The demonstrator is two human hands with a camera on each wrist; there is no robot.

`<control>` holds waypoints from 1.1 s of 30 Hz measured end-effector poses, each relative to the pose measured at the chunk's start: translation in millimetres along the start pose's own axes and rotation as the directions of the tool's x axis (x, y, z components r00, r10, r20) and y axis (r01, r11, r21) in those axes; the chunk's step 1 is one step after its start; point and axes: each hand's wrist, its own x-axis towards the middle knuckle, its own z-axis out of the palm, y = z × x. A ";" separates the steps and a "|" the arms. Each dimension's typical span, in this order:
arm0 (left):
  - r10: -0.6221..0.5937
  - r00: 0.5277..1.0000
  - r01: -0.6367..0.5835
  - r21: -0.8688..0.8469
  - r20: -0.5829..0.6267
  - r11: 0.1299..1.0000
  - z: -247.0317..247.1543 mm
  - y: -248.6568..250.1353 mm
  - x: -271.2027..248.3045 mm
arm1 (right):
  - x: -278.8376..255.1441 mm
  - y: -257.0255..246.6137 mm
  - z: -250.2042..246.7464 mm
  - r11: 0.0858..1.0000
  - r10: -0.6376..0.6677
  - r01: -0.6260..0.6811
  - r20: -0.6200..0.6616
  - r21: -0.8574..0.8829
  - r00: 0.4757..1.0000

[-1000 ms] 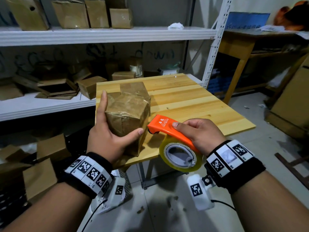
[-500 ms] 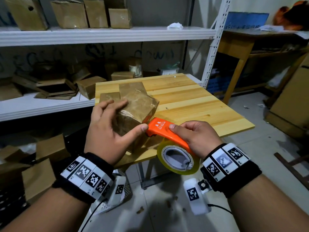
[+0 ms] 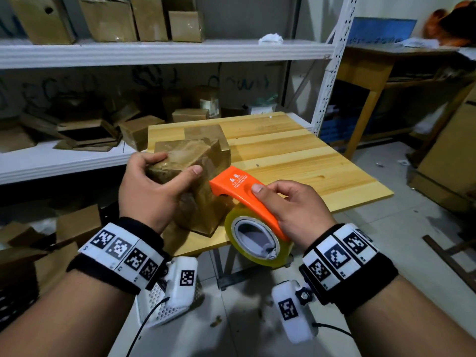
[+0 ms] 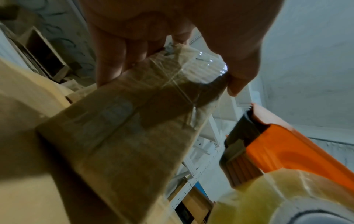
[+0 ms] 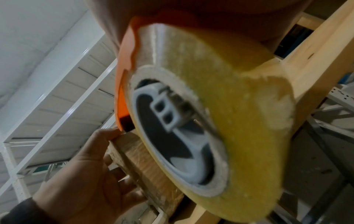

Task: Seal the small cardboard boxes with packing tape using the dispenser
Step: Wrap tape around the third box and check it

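Observation:
My left hand (image 3: pixel 154 184) grips a small tape-wrapped cardboard box (image 3: pixel 198 181), tilted on one corner at the near left edge of the wooden table (image 3: pixel 296 161); thumb and fingers curl round its upper end. In the left wrist view the box (image 4: pixel 124 128) shows glossy tape crossing it. My right hand (image 3: pixel 291 202) holds the orange tape dispenser (image 3: pixel 239 186) by its handle, forefinger on top, its blade end against the box's right side. The yellowish tape roll (image 3: pixel 257 240) hangs below the hand, filling the right wrist view as the roll (image 5: pixel 220 113).
A second taped box (image 3: pixel 206 132) lies on the table behind the held one. White metal shelves (image 3: pixel 154 51) to the left and behind carry several cardboard boxes. More boxes (image 3: pixel 64 233) sit on the floor at left. A wooden desk (image 3: pixel 373 65) stands at right.
My left hand has turned the box, tipping it from upright onto a corner, and its grip shifted to the upper end. The dispenser stayed against the box's right side.

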 end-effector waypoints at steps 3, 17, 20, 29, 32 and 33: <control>-0.166 0.986 0.164 -0.137 -0.002 0.977 -6.4 -0.7 10.0 | -2.6 -2.3 -0.8 1.000 -0.004 0.004 0.019 0.002 1.000; -0.521 0.826 0.558 -0.433 0.213 0.708 -14.3 -6.6 14.1 | -5.4 4.5 -8.4 0.992 0.043 -0.039 0.038 -0.120 0.998; -0.557 0.792 0.602 -0.461 0.247 0.651 -11.1 -8.3 12.0 | -5.8 4.5 -7.2 0.991 0.054 -0.046 0.054 -0.126 0.997; -0.551 0.789 0.606 -0.489 0.271 0.627 -7.9 -7.0 6.6 | -6.3 2.3 -15.4 0.993 0.050 -0.045 0.047 -0.105 0.998; -0.560 0.760 0.649 -0.449 0.331 0.615 -5.8 -10.0 5.5 | -4.2 6.0 -18.7 0.987 0.065 -0.060 0.030 -0.147 0.997; -0.556 0.759 0.651 -0.430 0.339 0.625 -5.0 -8.9 4.1 | -3.7 7.4 -19.9 0.985 0.079 -0.073 0.028 -0.159 0.996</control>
